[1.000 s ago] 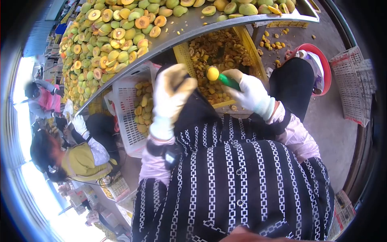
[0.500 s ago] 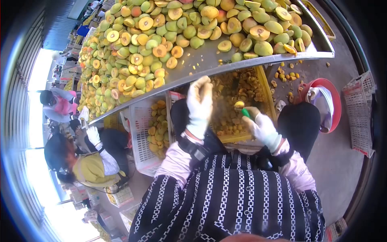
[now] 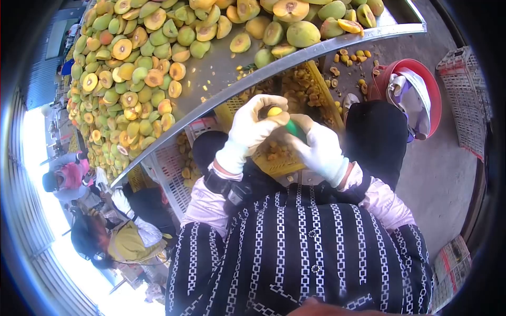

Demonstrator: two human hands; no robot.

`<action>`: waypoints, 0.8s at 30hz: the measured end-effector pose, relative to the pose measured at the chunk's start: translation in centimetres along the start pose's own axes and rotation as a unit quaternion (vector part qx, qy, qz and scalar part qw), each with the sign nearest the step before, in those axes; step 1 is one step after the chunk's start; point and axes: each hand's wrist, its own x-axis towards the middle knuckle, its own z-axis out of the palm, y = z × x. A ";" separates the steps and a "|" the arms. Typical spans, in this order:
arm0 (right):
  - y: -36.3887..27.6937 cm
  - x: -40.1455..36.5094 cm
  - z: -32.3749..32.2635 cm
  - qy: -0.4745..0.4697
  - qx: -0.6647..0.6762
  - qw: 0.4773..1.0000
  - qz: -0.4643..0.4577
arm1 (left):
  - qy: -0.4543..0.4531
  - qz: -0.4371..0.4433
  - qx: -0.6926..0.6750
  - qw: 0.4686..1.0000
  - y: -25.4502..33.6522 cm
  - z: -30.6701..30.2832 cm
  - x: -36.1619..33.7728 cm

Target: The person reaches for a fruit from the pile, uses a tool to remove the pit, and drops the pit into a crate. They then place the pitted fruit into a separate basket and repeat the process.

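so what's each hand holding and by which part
The left hand pinches a small yellow fruit in its fingers; right hand grips a green-handled tool by the handle.

At my twelve o'clock I read off-white fabric gloves on the left hand (image 3: pixel 253 126) and the right hand (image 3: pixel 319 150), with a small bright yellow fruit piece (image 3: pixel 274 111) and a green-handled tool (image 3: pixel 293 128) between them, all over a yellow plastic crate (image 3: pixel 271 166). Toward six o'clock sits a black shirt (image 3: pixel 300 253) patterned with vertical white chain-link stripes, its sleeves (image 3: pixel 385 197) pale pink. From ten to one o'clock a dull grey metal tray (image 3: pixel 221 66) carries halved fruit (image 3: pixel 132 73), green-skinned with yellow-orange flesh, and a round red plastic basin (image 3: pixel 429 79) shows at two.
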 end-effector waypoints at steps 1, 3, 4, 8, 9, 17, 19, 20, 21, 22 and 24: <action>0.2 0.0 0.0 0.008 -0.038 0.999 -0.011 | 0.060 0.017 -0.005 0.998 -0.4 0.5 0.0; 0.8 0.0 0.0 0.022 -0.075 0.996 -0.043 | 0.189 0.087 0.074 0.975 -1.7 1.2 0.2; 0.9 0.0 0.1 0.021 -0.074 0.996 -0.043 | 0.204 0.115 0.009 0.972 -1.3 1.7 -0.1; 1.4 -0.5 0.7 0.054 0.026 0.998 -0.025 | 0.057 -0.047 -0.191 0.979 -0.8 0.3 -0.8; 1.5 -0.5 0.7 0.049 0.031 0.998 -0.015 | 0.101 0.018 -0.086 0.991 -1.2 0.4 -0.8; 1.8 -0.4 1.7 -0.036 0.086 0.994 0.052 | 0.421 0.246 0.215 0.846 4.6 -10.8 2.7; 1.9 -0.5 1.6 -0.064 0.068 0.993 0.067 | 0.399 0.170 0.392 0.811 1.6 -18.9 5.8; 1.8 -0.5 1.5 -0.062 0.062 0.993 0.083 | 0.363 0.130 0.468 0.795 0.2 -22.2 7.0; 1.4 -0.3 1.4 -0.081 0.069 0.990 0.096 | 0.358 0.065 0.564 0.741 0.2 -23.4 7.7; 1.1 -0.2 1.2 -0.100 0.074 0.986 0.111 | 0.320 0.081 0.608 0.722 0.1 -24.4 8.1; 0.9 -0.1 1.3 -0.160 0.036 0.977 0.137 | 0.302 -0.003 0.682 0.666 1.6 -23.4 9.0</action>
